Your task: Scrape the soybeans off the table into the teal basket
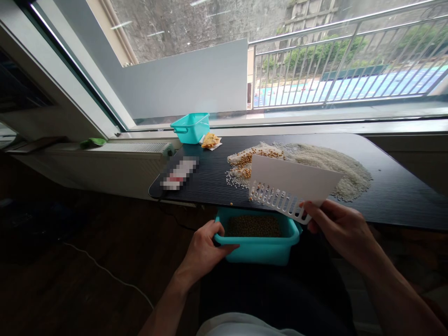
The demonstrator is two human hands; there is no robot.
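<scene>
My left hand [203, 247] grips the left end of a turquoise plastic basin [259, 249], thumb outside and fingers over the rim. Small brownish beans or grains [255, 226] cover its bottom; the basin sits at the table's front edge, above my lap. In my right hand [336, 224] is a flat white slotted scraper [294, 179], pinched at its lower right corner and tilted above the table edge. Behind it spreads a pile of white rice [325, 163], with yellow-orange beans [250, 157] mixed in at its left part. The scraper hides some of the pile.
The dark table [206, 182] runs along the window. At its back left stand a second turquoise basin [192, 128] and a crumpled yellow wrapper [210, 140]. A blurred-out flat item [180, 173] lies at the left edge. A radiator [133, 161] is beyond; a white cable [108, 275] crosses the floor.
</scene>
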